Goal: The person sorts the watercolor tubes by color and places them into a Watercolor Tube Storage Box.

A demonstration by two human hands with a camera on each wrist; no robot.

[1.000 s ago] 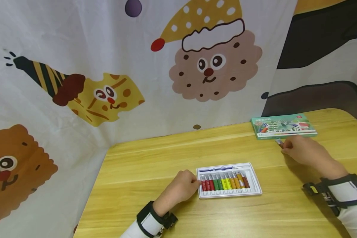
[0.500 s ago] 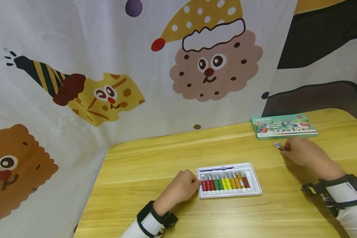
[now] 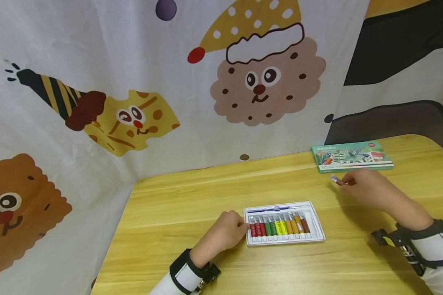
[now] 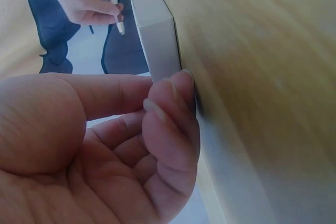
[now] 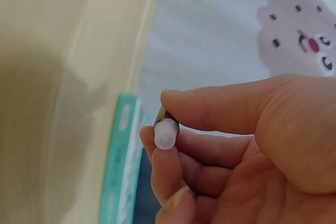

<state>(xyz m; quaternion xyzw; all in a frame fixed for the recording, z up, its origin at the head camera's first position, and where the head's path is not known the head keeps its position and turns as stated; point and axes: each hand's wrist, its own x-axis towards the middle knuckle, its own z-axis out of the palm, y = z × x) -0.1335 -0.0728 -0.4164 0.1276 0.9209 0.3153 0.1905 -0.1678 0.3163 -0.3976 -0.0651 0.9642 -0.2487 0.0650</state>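
My right hand (image 3: pixel 371 188) pinches a small brown paint tube (image 3: pixel 337 180) above the right side of the table, in front of the green box. In the right wrist view the tube's white cap (image 5: pixel 166 134) points toward the camera, between thumb and fingers. With thumb and curled fingers, my left hand (image 3: pixel 224 231) grips the left edge of a white plastic tray (image 3: pixel 319 237). Several paint tubes (image 3: pixel 278 226) lie in a row in that tray, from red through green, yellow and orange to brown. A slim blue paintbrush (image 3: pixel 267 209) lies along the tray's far side.
A flat green paint box (image 3: pixel 352 156) with printed pictures lies at the back right of the wooden table (image 3: pixel 177 205). Behind the table hangs a white cloth (image 3: pixel 192 135) with cartoon prints.
My right hand has moved a little left, away from the front of the green box, carrying the brown paint tube. My left hand and the tray have not moved.
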